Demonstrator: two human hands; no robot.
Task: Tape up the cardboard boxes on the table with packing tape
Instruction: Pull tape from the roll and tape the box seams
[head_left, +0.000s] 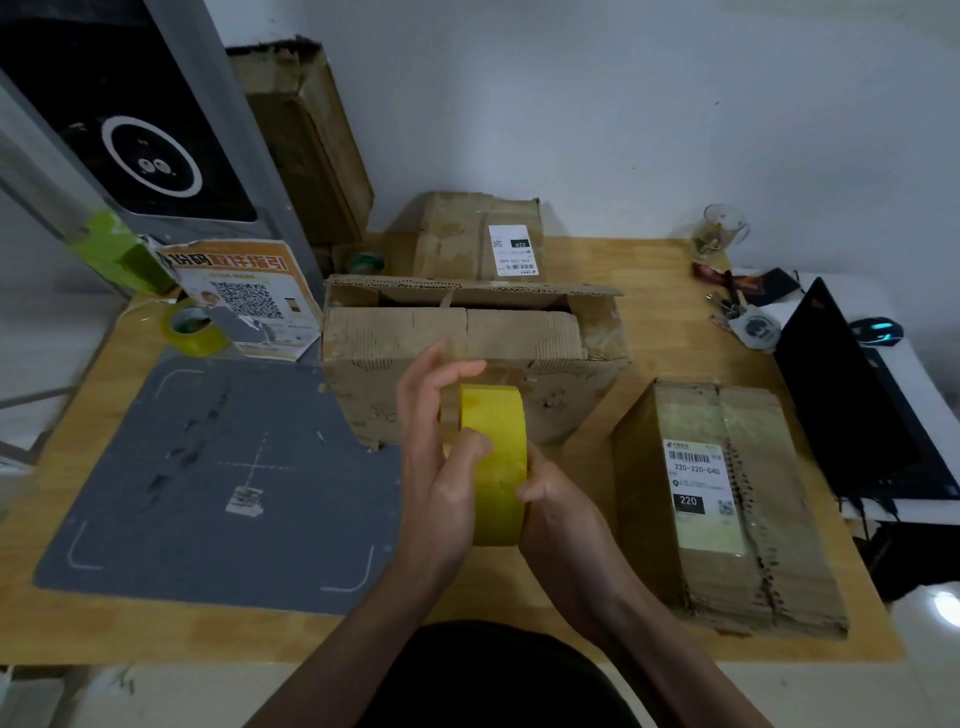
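While the yellow tape roll stands on edge just before the open box, left hand and right hand clasp its opposite sides.

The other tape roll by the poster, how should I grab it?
The spare tape roll lies tilted with its open hole facing up. Probably come from above: thumb inside the hole, fingers outside, pinching the wall on the near side, away from the poster.
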